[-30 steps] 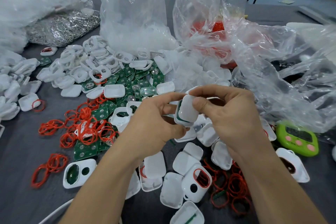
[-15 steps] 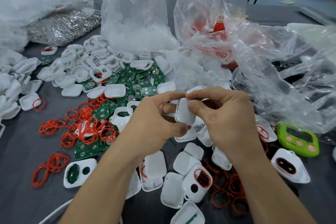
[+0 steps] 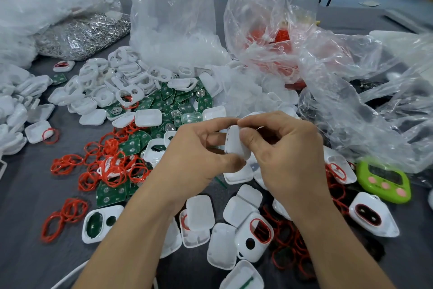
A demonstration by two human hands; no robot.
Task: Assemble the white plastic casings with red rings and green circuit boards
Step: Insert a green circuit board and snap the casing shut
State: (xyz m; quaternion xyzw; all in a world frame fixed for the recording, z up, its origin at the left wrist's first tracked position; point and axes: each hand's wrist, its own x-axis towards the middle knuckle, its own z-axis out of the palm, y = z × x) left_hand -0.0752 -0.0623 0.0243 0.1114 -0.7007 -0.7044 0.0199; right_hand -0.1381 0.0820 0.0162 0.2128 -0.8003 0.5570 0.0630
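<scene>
White rounded plastic casing (image 3: 236, 143), likely light, stiff and slick, sits clamped by its edges in the grip of left hand (image 3: 199, 157) and right hand (image 3: 290, 157).

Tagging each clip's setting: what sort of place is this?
Likely a small hand-assembly workshop: heaps of loose casings, boards and rings on one table, with bulk parts in bags.

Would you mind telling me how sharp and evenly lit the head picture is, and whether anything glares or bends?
Head view: light is soft and even, shadows faint; the clear plastic bag carries white sheen; the white casing pinched by the left hand and right hand is fairly sharp; the top corners look smeared and lines there bow from the wide lens.
</scene>
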